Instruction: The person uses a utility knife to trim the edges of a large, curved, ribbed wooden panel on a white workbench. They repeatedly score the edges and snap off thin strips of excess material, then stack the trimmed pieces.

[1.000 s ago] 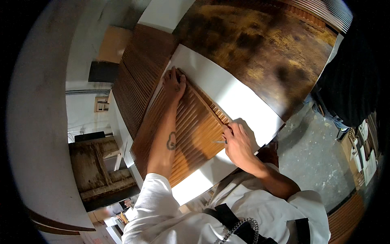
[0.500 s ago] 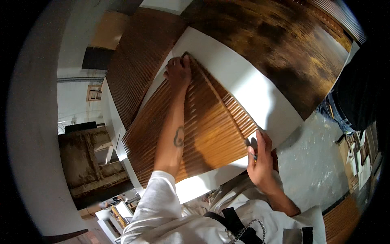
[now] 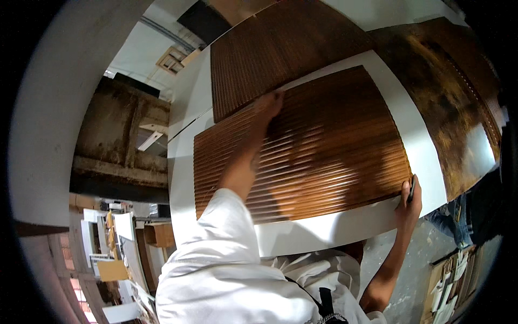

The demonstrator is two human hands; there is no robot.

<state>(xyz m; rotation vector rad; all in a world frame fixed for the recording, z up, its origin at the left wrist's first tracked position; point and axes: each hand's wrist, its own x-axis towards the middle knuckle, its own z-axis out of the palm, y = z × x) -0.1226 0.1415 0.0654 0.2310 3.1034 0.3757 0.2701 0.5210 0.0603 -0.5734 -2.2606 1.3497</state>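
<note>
A brown ribbed wood panel [image 3: 345,140] lies on a white-topped table [image 3: 302,236], its grooves running roughly from left to right. My left arm reaches across it, and my left hand [image 3: 268,106] is at the panel's far edge, close to a second panel; its fingers are too smeared to tell how they are placed. My right hand [image 3: 408,208] is at the near right corner, its fingers closed on a small black object [image 3: 412,189] held upright by the panel's right edge. What kind of object it is cannot be made out.
A second brown ribbed panel [image 3: 280,51] lies beyond the first. To the right is a blotchy brown-stained board [image 3: 450,102]. A person in jeans [image 3: 458,218] stands at the far right. Shelving with stacked offcuts [image 3: 121,243] is at the lower left.
The view has turned, so the panel appears rotated and further right. My left hand has gone from the panel's corner to along its far edge. My right hand still holds the small black object.
</note>
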